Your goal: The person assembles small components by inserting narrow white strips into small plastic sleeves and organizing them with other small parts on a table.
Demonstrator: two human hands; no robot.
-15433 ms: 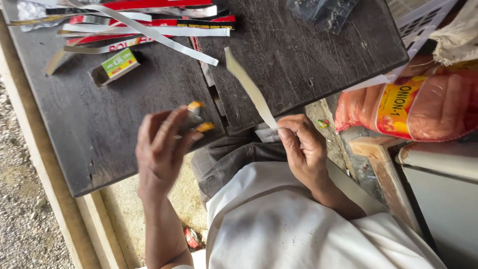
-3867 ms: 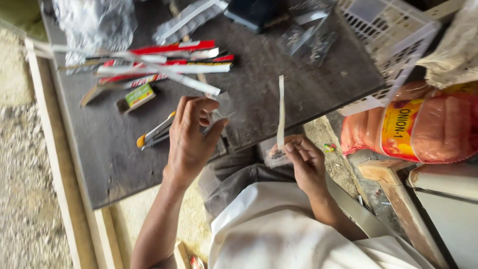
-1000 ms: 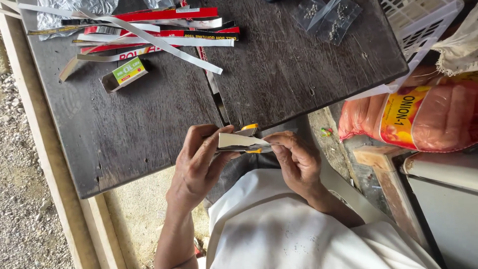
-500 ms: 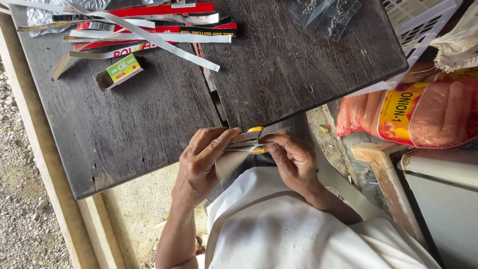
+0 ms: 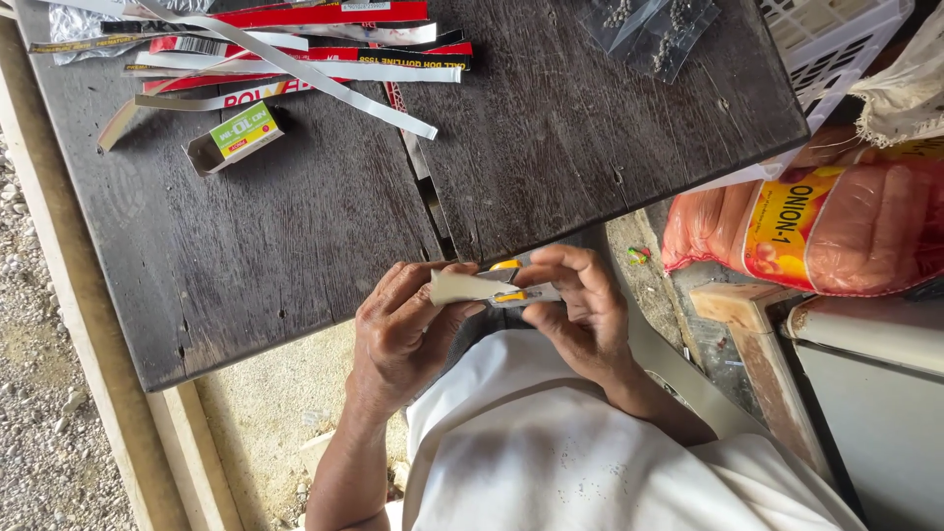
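Hands are basically in the same spot as half a second back, at the near edge of the dark wooden table [image 5: 295,246]. Left hand [image 5: 403,334] pinches the pale folded card strip [image 5: 462,287]; right hand [image 5: 580,310] has closed in, fingers on the yellow-handled tool [image 5: 506,280]. Looks mid-fold, nothing released.

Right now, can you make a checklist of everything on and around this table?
Surface: dark wooden table, cracked down the middle.
Job's things: pale card strip with a yellow-handled tool, held by both hands.
Clutter: cut card strips, small open box, clear bag.
Grippers: left hand and right hand, fingers closed on the strip and tool.
Cables: nothing seen.
Surroundings: orange mesh sack, white basket, gravel.
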